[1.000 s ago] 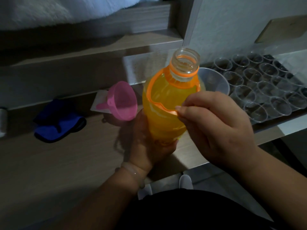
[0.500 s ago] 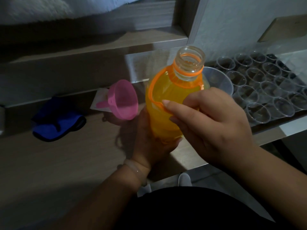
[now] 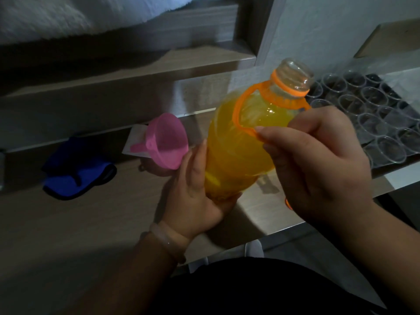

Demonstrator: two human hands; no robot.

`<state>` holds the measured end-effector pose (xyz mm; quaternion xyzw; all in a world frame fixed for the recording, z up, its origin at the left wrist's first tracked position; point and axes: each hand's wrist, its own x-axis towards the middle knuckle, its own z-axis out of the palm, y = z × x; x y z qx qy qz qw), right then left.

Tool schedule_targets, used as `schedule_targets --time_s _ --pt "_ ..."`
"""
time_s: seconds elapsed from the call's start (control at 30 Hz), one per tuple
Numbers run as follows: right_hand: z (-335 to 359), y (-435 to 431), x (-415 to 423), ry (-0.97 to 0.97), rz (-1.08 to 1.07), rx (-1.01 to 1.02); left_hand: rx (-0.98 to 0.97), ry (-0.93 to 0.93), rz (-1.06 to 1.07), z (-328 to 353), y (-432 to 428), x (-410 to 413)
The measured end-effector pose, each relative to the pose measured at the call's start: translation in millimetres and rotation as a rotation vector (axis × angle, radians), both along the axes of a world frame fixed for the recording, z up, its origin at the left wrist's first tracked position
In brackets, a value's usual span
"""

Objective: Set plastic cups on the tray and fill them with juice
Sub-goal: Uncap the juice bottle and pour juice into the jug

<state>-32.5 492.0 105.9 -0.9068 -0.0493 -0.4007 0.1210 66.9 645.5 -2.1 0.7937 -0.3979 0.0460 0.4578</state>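
Left grip (image 3: 197,189) wraps the lower body of the juice bottle (image 3: 238,151), fingers curled round it from the left. Right grip (image 3: 318,167) pinches the loop of the orange carry handle (image 3: 237,110) between thumb and forefinger. I hold the bottle above the tabletop (image 3: 91,223), tilted, with its uncapped mouth (image 3: 295,71) leaning toward the cups.

Progress:
- Done: the plastic cups (image 3: 368,119) stand in close rows on the dark tray (image 3: 391,161) to my right. The bottle is open.
- Not done: the cups look empty, as far as the dim light shows. The bottle reads nearly full, so I judge that pouring has not started. Every cup remains to be filled.

Edges and room:
- The front edge of the tabletop runs just below the bottle and under my right grip. The tray sits near that edge, so spills there would run off to the floor.
- A wall stands close behind the tray and a shelf ledge lies behind the bottle. This limits reach over the back rows.
- A pink funnel (image 3: 166,139) lies just beside my left grip; I cannot tell whether they touch.
- A blue cloth (image 3: 77,169) lies well apart to the left, with bare tabletop before it.
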Motion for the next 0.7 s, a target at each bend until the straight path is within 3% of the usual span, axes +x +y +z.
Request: schedule_targets --time_s 0.7 --pt "-15.8 9.5 8.6 0.103 -0.185 0.144 0.415 -0.063 -0.145 57.5 40.0 31.0"
